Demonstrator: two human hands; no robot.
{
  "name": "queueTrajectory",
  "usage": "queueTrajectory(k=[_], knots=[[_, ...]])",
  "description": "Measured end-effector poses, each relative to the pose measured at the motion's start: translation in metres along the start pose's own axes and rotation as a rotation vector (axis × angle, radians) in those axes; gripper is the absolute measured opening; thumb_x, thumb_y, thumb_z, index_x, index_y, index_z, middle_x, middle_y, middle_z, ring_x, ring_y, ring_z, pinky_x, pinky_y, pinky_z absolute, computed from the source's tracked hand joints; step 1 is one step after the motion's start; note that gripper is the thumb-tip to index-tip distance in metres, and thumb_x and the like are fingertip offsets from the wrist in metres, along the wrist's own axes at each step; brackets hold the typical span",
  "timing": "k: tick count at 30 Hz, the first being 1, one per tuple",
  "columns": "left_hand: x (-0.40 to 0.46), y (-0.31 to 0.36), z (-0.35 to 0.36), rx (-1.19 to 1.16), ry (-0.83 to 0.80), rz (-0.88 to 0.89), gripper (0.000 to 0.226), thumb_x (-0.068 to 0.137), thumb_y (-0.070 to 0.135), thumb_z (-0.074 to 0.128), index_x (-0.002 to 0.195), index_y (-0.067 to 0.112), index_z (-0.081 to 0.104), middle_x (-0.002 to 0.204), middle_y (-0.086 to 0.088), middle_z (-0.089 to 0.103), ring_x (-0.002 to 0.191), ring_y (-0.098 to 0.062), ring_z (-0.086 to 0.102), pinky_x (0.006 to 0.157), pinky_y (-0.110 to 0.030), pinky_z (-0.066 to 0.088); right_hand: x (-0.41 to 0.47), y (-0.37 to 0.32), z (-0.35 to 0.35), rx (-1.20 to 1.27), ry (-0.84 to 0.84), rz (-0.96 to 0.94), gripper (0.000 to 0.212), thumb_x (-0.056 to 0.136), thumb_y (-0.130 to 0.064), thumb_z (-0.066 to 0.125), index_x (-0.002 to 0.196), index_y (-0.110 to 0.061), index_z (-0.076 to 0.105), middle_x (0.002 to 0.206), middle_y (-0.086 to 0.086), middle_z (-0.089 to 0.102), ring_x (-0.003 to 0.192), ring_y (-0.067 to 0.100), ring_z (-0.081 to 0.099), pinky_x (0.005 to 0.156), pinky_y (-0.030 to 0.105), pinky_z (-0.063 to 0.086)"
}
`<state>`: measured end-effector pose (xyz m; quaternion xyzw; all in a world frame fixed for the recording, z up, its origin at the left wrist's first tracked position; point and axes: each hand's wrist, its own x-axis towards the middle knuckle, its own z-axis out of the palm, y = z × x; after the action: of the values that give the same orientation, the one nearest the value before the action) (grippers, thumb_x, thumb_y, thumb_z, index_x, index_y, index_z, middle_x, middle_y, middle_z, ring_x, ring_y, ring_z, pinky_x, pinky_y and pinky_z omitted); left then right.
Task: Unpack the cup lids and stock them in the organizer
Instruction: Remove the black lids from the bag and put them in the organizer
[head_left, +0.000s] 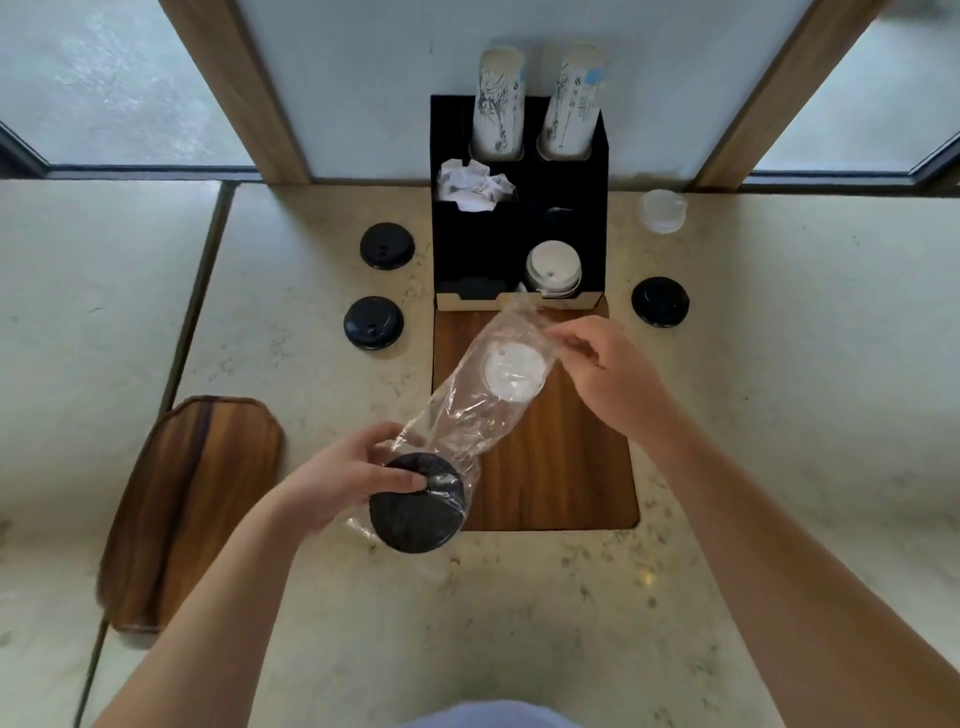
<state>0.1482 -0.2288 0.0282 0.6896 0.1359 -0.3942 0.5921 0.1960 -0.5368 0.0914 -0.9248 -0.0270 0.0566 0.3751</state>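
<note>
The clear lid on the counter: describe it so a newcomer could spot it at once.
Start at the black organizer against the back wall, then look right, past its far corner, to the pale stone counter. There lies the clear lid, farther back than the black lid on that side. It is the only see-through loose lid; the other three lying on the counter are black.

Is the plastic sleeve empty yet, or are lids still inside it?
Not empty: the plastic sleeve holds a white lid midway and black lids at its lower end.
</note>
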Motion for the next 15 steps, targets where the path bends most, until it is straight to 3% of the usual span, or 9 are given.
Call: queueTrajectory(k=[3, 5, 7, 9, 12, 15], knots=[[-0.009, 0.0, 0.0, 0.079, -0.072, -0.059, 0.06, 0.065, 0.026, 0.091, 0.122, 0.028, 0.07, 0.117, -0.012, 0.076, 0.11, -0.034, 0.072, 0.096, -0.054, 0.06, -0.011, 0.003, -0.005, 0.018, -0.392, 0.083, 0.054, 0.09, -0.056, 0.068, 0.131, -0.021, 0.068, 0.13, -0.005, 0.069, 0.116, 0.012, 0.064, 0.101, 0.034, 0.049], [-0.013, 0.001, -0.001, 0.095, -0.112, -0.093, 0.064, 0.067, 0.029, 0.092, 0.126, 0.024, 0.068, 0.122, -0.015, 0.074, 0.113, -0.036, 0.071, 0.097, -0.056, 0.059, -0.02, 0.009, 0.0, -0.005, -0.505, 0.108, 0.043, 0.087, -0.058, 0.071, 0.109, -0.022, 0.077, 0.107, -0.004, 0.077, 0.093, 0.013, 0.071, 0.088, 0.035, 0.055], [-0.018, 0.0, -0.005, 0.058, -0.152, -0.106, 0.073, 0.065, 0.035, 0.096, 0.13, 0.022, 0.065, 0.123, -0.016, 0.074, 0.113, -0.037, 0.072, 0.093, -0.053, 0.061, -0.028, 0.019, 0.007, 0.011, -0.456, 0.138, 0.03, 0.088, -0.05, 0.074, 0.085, -0.02, 0.078, 0.076, -0.008, 0.073, 0.067, 0.009, 0.065, 0.07, 0.033, 0.05], [-0.023, -0.006, -0.012, -0.034, -0.205, -0.086, 0.081, 0.065, 0.047, 0.095, 0.135, 0.021, 0.063, 0.125, -0.017, 0.073, 0.112, -0.038, 0.072, 0.086, -0.049, 0.063, -0.038, 0.026, 0.013, 0.084, -0.368, 0.205, 0.019, 0.088, -0.044, 0.076, 0.08, -0.026, 0.079, 0.075, -0.012, 0.074, 0.072, 0.004, 0.068, 0.074, 0.028, 0.049], [-0.026, -0.03, -0.021, -0.504, -0.192, -0.08, 0.088, 0.07, 0.057, 0.088, 0.143, 0.016, 0.06, 0.124, -0.023, 0.068, 0.101, -0.041, 0.069, 0.084, -0.05, 0.061, -0.052, 0.032, 0.02, 0.142, -0.22, 0.231, 0.017, 0.091, -0.039, 0.073, 0.081, -0.026, 0.079, 0.081, -0.007, 0.076, 0.083, 0.011, 0.071, 0.081, 0.029, 0.051], [-0.028, -0.07, -0.005, -0.99, -0.133, -0.12, 0.085, 0.077, 0.063, 0.081, 0.143, 0.014, 0.06, 0.139, -0.025, 0.064, 0.12, -0.049, 0.064, 0.093, -0.063, 0.054, -0.067, 0.031, 0.03, 0.211, -0.098, 0.227, 0.03, 0.095, -0.036, 0.068, 0.07, -0.02, 0.076, 0.067, 0.002, 0.071, 0.063, 0.019, 0.065, 0.068, 0.03, 0.049]])
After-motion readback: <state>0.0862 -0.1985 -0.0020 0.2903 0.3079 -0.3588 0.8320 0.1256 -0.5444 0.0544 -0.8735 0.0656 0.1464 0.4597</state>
